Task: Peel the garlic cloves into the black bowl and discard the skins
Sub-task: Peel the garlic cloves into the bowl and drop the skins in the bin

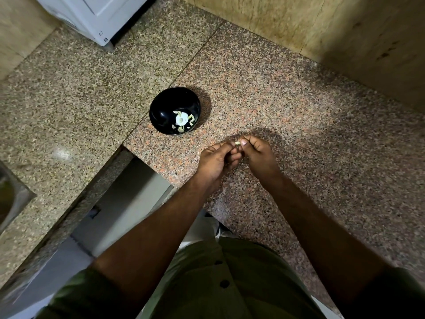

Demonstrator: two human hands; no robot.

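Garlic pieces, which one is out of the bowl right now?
The small pale garlic clove pinched between the fingertips of the left hand and right hand, above the counter. The other pieces all lie inside the black bowl.

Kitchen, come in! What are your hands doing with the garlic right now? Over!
Left hand and right hand: both pinching one garlic clove above the counter. Black bowl holds pale garlic bits. Nothing in the way.

One head-worn wide-angle view looks steeply down from above the person's chest. It faces a granite counter (287, 107) set in a wall corner, with the hands near the frame's centre and the bowl (174, 110) just beyond them. Edges bend with lens distortion.
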